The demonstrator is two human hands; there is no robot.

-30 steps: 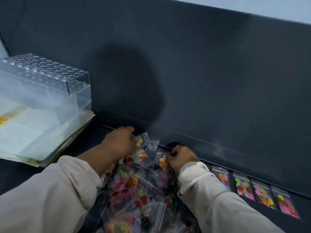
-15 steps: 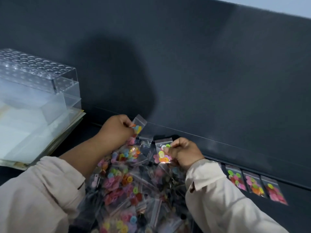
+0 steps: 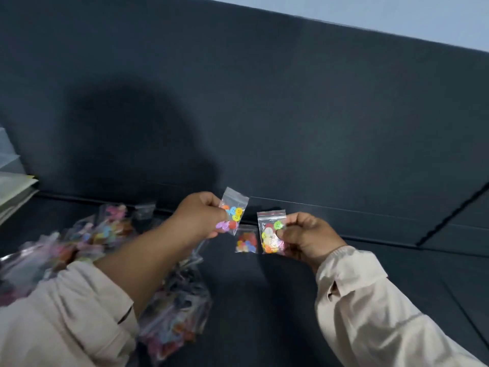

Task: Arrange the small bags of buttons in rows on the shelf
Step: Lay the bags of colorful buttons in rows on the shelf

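Pinched in the left hand (image 3: pixel 201 218): a small clear plastic bag of multicoloured buttons (image 3: pixel 234 210), above the dark grey shelf (image 3: pixel 264 300). Gripped in the right hand (image 3: pixel 307 239): a clear red-striped button bag (image 3: pixel 271 231). May slip from edge pinches, or land crooked beside the flat-lying button bag (image 3: pixel 246 242).

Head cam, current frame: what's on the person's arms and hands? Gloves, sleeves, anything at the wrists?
Both hands bare: left hand and right hand show no gloves, rings or watch. Long, loose off-white sleeves with gathered cuffs; the left sleeve sits pushed up the forearm, the right sleeve reaches the wrist. Each has a short dark slit near the cuff.
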